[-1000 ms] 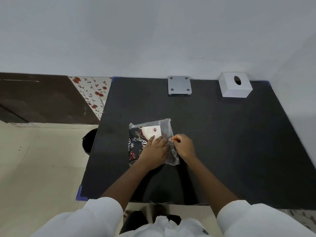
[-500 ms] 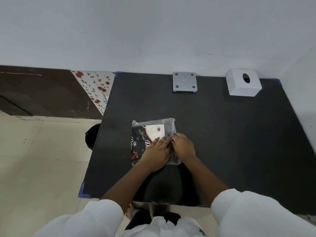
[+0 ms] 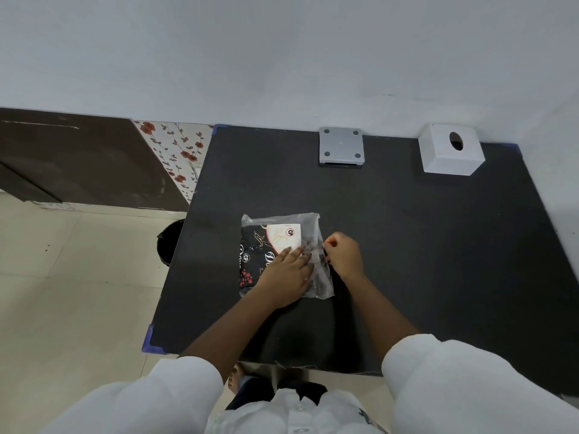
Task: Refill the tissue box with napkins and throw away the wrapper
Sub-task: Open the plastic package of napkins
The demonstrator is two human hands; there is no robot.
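Black matte tabletop (image 3: 407, 245), plain white wall behind. Clear plastic wrapper (image 3: 322, 285) with black printed napkin pack (image 3: 250, 245) inside lies flat mid-table, toward the left side.

Left hand (image 3: 286, 274): fingers straight, palm pressing the pack down. Right hand (image 3: 344, 256): fingers curled at the wrapper's loose right edge, looks like a thumb-forefinger pinch on the film; contact is too small to confirm.

White square tissue box (image 3: 451, 151) with oval slot sits well apart at the far right corner. Dark round bin (image 3: 170, 241) is on the floor just beside the table's left edge.

Risks as I judge them:
- film stretches instead of tearing, pinch slips off
- hard pull with light left-hand pressure, pack skids on the smooth top
- sudden rip, napkins spill or crease and won't load cleanly
- torn film scrap rides along with the napkins
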